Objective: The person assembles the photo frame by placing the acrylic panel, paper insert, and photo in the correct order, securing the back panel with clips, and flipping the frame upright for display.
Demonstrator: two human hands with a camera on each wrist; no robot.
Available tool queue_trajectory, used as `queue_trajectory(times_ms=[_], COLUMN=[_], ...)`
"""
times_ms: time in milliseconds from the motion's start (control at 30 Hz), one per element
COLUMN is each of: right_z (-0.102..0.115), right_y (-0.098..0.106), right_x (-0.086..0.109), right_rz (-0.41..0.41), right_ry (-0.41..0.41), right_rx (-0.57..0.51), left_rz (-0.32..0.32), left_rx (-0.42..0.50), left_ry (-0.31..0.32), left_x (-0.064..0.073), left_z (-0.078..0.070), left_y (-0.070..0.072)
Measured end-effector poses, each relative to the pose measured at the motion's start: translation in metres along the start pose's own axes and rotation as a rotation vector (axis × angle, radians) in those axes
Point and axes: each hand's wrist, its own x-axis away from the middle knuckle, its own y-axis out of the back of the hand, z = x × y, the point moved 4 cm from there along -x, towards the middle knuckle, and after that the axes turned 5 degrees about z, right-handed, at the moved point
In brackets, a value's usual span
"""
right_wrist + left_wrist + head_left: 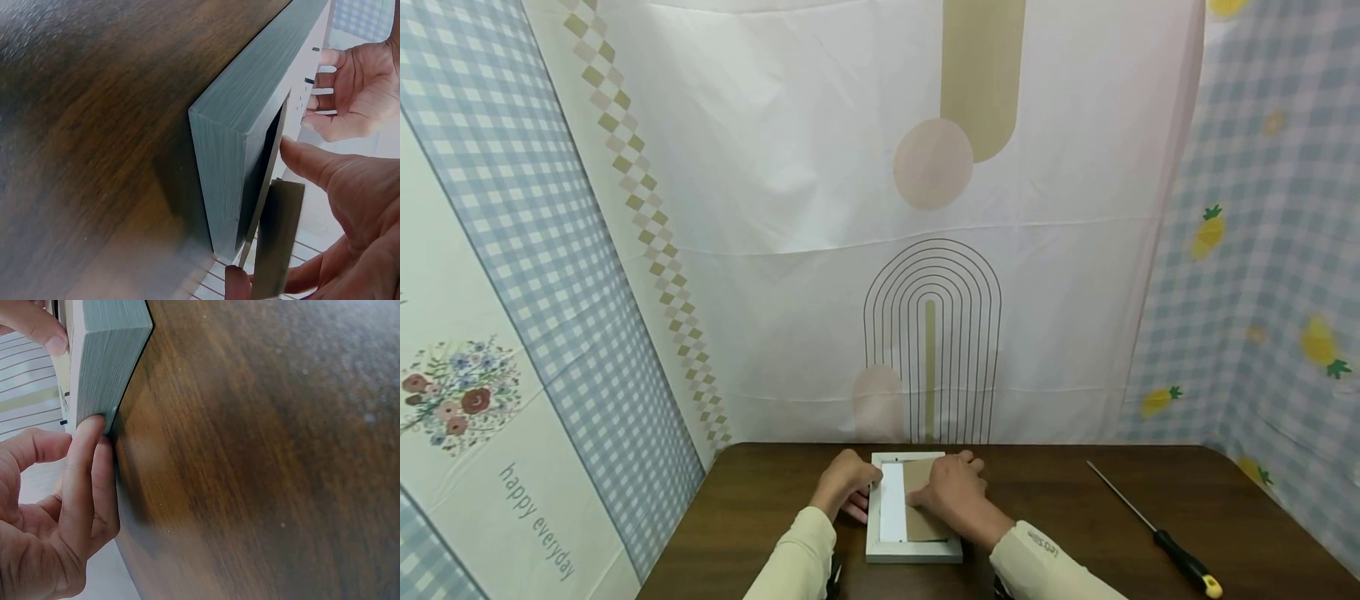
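Note:
A white picture frame (914, 551) lies on its face with its back up. Inside it sit a brown backing board (925, 525) and, along the left, a white strip (892, 504). My left hand (848, 483) grips the frame's left rail, its fingers (92, 428) against the grey outer side. Over the right half, my right hand (953, 492) holds the backing board, thumb on its surface. The right wrist view shows the board's edge tilted up out of the frame (222, 169), with a dark gap beneath. A stand flap (278, 237) sticks out from the board beside my right fingers.
A screwdriver (1180, 554) with a black and yellow handle lies at the right of the dark wooden table (760, 492). A patterned white cloth (775, 292) hangs behind the table's far edge, with checked cloths at both sides.

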Motion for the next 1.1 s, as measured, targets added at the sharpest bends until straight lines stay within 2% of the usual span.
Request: queue_trajectory(times_ms=[33, 167, 467, 700, 833, 933, 1100], right_z=[0.000, 0.000, 0.000, 0.005, -0.005, -0.016, -0.023], right_y=[0.000, 0.001, -0.001, -0.003, -0.027, -0.051, -0.070], right_x=[0.000, 0.000, -0.002, -0.002, -0.019, -0.039, -0.056], right_rz=[-0.001, -0.007, -0.022, -0.090, -0.129, -0.149, -0.142], right_ry=[0.003, 0.025, 0.078, 0.131, 0.147, 0.157, 0.169], right_rx=[-0.008, -0.049, -0.085, -0.063, -0.062, -0.036, -0.005], left_rz=[-0.011, -0.021, -0.024, -0.017, -0.009, -0.004, 0.003], left_rx=[0.010, -0.005, -0.010, 0.005, 0.005, 0.011, 0.020], left_ry=[0.015, 0.011, -0.001, 0.005, 0.012, 0.012, -0.004], left_x=[0.015, 0.020, 0.020, 0.020, 0.017, 0.018, 0.019], left_z=[-0.009, -0.012, -0.010, -0.011, -0.009, -0.008, -0.008], left_y=[0.002, 0.003, 0.004, 0.005, 0.004, 0.004, 0.004])
